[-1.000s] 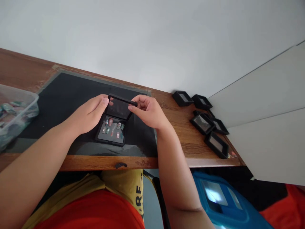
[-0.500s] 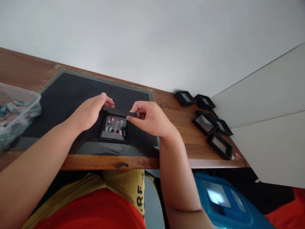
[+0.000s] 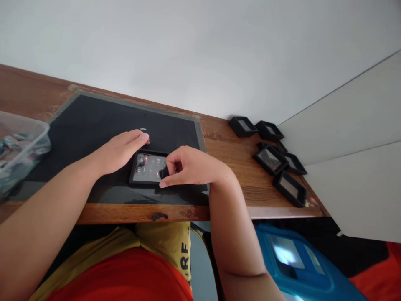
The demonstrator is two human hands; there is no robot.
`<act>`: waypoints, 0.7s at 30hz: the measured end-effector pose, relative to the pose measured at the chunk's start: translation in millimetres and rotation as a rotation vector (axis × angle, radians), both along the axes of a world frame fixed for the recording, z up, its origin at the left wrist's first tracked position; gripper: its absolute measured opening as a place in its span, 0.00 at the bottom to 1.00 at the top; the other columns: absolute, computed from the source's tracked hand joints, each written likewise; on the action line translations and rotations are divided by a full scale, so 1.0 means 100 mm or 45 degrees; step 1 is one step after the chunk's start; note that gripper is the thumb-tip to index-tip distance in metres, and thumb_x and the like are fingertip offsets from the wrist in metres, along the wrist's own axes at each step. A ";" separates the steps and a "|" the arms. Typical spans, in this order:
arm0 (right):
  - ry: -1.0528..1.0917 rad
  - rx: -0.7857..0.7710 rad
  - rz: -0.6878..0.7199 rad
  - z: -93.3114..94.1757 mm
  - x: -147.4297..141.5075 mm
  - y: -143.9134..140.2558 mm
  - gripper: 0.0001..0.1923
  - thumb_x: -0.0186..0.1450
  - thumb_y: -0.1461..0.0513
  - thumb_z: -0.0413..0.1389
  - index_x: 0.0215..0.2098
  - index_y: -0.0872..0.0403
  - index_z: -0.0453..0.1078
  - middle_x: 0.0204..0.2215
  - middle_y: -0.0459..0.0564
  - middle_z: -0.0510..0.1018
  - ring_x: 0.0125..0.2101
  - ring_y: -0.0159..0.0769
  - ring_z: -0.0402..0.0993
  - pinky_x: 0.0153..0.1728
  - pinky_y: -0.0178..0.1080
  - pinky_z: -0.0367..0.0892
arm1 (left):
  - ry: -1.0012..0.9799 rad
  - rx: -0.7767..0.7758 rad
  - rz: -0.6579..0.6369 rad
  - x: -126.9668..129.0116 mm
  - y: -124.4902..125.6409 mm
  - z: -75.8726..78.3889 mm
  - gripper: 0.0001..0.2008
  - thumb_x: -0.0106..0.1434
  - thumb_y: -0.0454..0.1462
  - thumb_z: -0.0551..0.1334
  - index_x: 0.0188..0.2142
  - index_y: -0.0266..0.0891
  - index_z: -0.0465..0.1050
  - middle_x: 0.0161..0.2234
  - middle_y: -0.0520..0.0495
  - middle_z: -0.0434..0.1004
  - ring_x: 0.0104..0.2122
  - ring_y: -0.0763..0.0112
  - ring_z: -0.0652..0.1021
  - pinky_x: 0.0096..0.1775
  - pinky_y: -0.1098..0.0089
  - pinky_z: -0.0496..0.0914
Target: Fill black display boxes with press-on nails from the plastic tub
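A small black display box (image 3: 147,168) lies flat on the black mat (image 3: 94,125), its clear lid down over several coloured press-on nails. My left hand (image 3: 120,150) rests on the box's far left edge, fingers flat. My right hand (image 3: 184,167) pinches the box's right edge between thumb and fingers. Part of the box is hidden under both hands.
Several more black display boxes (image 3: 275,161) sit in a cluster at the right end of the wooden desk (image 3: 232,184). A clear plastic tub (image 3: 19,150) with small coloured items stands at the left edge. A blue container (image 3: 294,259) lies on the floor below.
The box's lid, held raised a second ago, has come down and now lies shut over the nails. Both hands have dropped with it onto the box.
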State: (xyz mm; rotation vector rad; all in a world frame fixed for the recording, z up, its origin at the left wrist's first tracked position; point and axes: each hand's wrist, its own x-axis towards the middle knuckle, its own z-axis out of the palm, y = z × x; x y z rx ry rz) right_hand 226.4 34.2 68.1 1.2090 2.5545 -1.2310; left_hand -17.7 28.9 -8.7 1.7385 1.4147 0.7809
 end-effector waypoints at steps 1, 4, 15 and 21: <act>0.004 0.017 -0.005 0.00 0.00 0.00 0.22 0.58 0.52 0.71 0.23 0.54 0.66 0.19 0.39 0.69 0.23 0.27 0.61 0.28 0.36 0.53 | 0.015 0.003 0.001 0.00 0.00 -0.01 0.31 0.71 0.64 0.47 0.47 0.48 0.79 0.54 0.44 0.81 0.60 0.49 0.74 0.68 0.46 0.60; 0.095 0.176 -0.026 -0.03 0.00 0.01 0.19 0.55 0.53 0.74 0.31 0.53 0.71 0.29 0.42 0.76 0.30 0.31 0.68 0.33 0.36 0.61 | 0.073 0.080 0.014 0.02 -0.01 -0.02 0.30 0.75 0.59 0.44 0.49 0.46 0.78 0.54 0.43 0.81 0.59 0.50 0.74 0.67 0.47 0.61; 0.109 0.430 0.127 -0.23 -0.03 0.01 0.50 0.55 0.47 0.74 0.71 0.54 0.65 0.68 0.62 0.72 0.69 0.58 0.63 0.69 0.60 0.60 | 0.201 0.255 0.108 0.03 -0.01 -0.05 0.30 0.75 0.56 0.43 0.50 0.42 0.77 0.53 0.37 0.81 0.57 0.46 0.76 0.65 0.43 0.65; 0.082 0.432 0.161 -0.22 -0.06 0.01 0.49 0.56 0.47 0.74 0.70 0.57 0.68 0.68 0.62 0.72 0.70 0.57 0.63 0.71 0.58 0.58 | 0.262 0.232 0.115 0.06 -0.02 -0.01 0.32 0.74 0.56 0.41 0.49 0.42 0.77 0.53 0.36 0.80 0.58 0.44 0.75 0.64 0.44 0.65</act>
